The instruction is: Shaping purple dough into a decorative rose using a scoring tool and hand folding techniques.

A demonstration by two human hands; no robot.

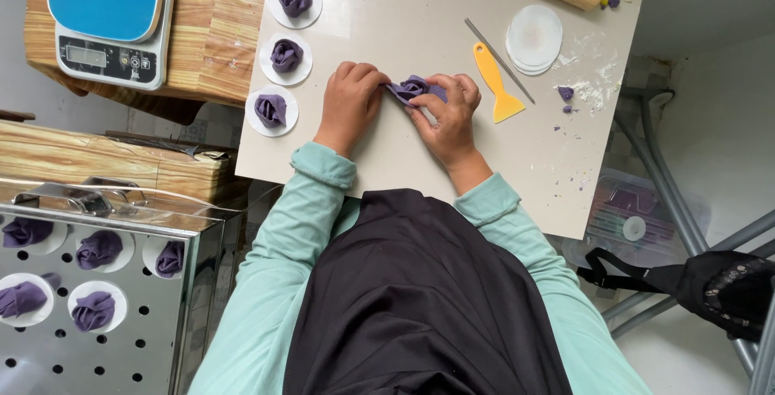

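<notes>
While both hands pinch | purple dough (pixel 413 88) between fingers (pixel 386 81) | clenched on it

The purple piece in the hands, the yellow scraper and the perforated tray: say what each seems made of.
Purple piece: soft dough, matte; it folds into pleats between left hand and right hand.
Yellow scraper: probably plastic, smooth, evenly coloured.
Perforated tray: likely stainless steel, shiny and reflective.
</notes>
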